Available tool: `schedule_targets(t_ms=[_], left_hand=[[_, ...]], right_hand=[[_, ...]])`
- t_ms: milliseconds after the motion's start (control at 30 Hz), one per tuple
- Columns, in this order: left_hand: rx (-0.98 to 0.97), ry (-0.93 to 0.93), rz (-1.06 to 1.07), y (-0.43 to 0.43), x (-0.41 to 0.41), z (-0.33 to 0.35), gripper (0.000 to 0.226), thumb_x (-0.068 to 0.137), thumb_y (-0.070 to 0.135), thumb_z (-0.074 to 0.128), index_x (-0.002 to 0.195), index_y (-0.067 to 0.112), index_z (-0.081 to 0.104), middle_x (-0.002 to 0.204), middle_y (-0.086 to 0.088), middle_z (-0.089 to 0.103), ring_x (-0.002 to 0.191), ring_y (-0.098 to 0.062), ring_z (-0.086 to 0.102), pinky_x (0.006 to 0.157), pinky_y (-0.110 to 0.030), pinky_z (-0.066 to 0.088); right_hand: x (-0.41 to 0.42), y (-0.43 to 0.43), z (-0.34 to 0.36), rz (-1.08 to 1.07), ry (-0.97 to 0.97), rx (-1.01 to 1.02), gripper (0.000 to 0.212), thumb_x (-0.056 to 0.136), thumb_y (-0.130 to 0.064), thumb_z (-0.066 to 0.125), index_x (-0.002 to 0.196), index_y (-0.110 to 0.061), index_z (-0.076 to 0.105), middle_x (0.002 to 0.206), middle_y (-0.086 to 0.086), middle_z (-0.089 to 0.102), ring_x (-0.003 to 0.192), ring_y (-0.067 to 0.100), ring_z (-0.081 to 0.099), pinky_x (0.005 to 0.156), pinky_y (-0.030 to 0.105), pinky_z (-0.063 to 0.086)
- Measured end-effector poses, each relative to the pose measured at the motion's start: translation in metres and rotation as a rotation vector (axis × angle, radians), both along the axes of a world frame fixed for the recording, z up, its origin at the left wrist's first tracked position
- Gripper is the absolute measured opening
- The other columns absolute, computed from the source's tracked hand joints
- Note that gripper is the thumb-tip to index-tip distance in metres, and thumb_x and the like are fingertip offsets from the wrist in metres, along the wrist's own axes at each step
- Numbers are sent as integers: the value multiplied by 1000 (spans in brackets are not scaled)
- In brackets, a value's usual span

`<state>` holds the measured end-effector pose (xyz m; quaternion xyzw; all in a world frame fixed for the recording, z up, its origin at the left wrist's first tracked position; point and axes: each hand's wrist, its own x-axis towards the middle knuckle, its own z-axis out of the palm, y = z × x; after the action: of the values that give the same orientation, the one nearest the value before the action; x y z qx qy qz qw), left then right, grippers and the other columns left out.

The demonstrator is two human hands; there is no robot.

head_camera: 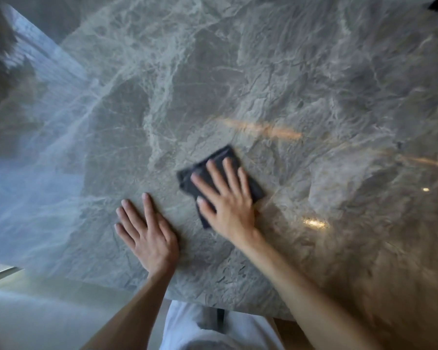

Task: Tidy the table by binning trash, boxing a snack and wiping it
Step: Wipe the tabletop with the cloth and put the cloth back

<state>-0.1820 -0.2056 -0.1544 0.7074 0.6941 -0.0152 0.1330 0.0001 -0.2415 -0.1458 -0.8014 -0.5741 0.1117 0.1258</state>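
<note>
The marble table (276,72) is being wiped — no trash or snack is showing on the part in view. A folded dark cloth (248,183) is lying near the front edge, and the right hand (228,198) is pressing it flat with splayed fingers rather than gripping it, probably to spread pressure. The left hand (149,236) is resting released, palm down, just beside it — seemingly bracing the lean.

Bare marble table (263,72) is lying open from nine round to three o'clock; only the left hand (147,233) is blocking at eight
</note>
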Motion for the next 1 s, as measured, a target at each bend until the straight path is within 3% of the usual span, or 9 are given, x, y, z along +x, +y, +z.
schedule_targets(t_ms=[133,300,400,500,567,633,767,867,1000], left_hand=[[-67,-79,34,4,5,15,61,95,34,27,155,34,13,165,-8,2,153,-23,-2,124,-48,-1],[-115,-745,134,11,-15,58,72,94,29,39,155,28,0,165,7,1,153,-6,1,126,-42,0],[-55,-829,150,14,-28,98,72,93,35,44,154,35,4,165,8,5,152,-6,6,125,-32,9],[-71,-856,207,24,-44,134,72,92,39,45,155,22,15,164,3,14,149,-4,15,117,-10,15],[-134,-834,228,36,-62,157,61,97,27,49,153,16,27,161,-1,26,147,-8,25,117,-17,22],[-196,-807,239,50,-84,183,48,101,17,49,148,13,40,153,-4,41,142,-14,37,115,-28,31],[-250,-867,353,71,-129,238,39,102,19,47,140,14,50,142,-6,55,132,-16,49,102,-22,37],[-454,-903,324,80,-148,264,47,98,41,49,142,27,47,143,3,53,133,-12,48,106,-24,33],[-835,-1059,297,111,-146,280,47,91,60,50,127,31,63,127,1,68,118,-18,64,94,-33,52]], right_hand=[[-25,-74,-3,390,122,55,44,94,-43,49,138,-42,49,155,-8,40,149,18,26,122,43,21],[-61,-109,4,750,281,-21,37,87,-35,57,124,-39,61,142,-14,55,138,12,43,117,35,29],[-114,-105,20,932,410,-94,33,86,-31,58,118,-35,67,133,-13,62,125,11,56,105,30,40],[-168,-88,58,662,821,-418,31,92,-28,52,119,-31,67,128,-9,67,104,13,66,87,33,49],[-186,-79,79,388,1182,-644,26,95,-27,51,111,-16,68,117,8,71,99,17,62,94,44,48],[-189,-64,98,54,1437,-793,30,94,-29,55,120,-16,63,119,12,67,107,25,62,96,45,49],[-170,-17,140,-409,1899,-646,24,95,-18,49,108,-20,69,108,8,74,97,25,73,78,39,59],[-148,31,180,-459,2091,-647,32,96,-24,50,122,-13,64,127,17,65,107,30,69,82,44,59],[-123,90,224,-407,2168,-689,88,87,-74,37,144,-9,45,151,18,43,140,32,42,118,46,30]])
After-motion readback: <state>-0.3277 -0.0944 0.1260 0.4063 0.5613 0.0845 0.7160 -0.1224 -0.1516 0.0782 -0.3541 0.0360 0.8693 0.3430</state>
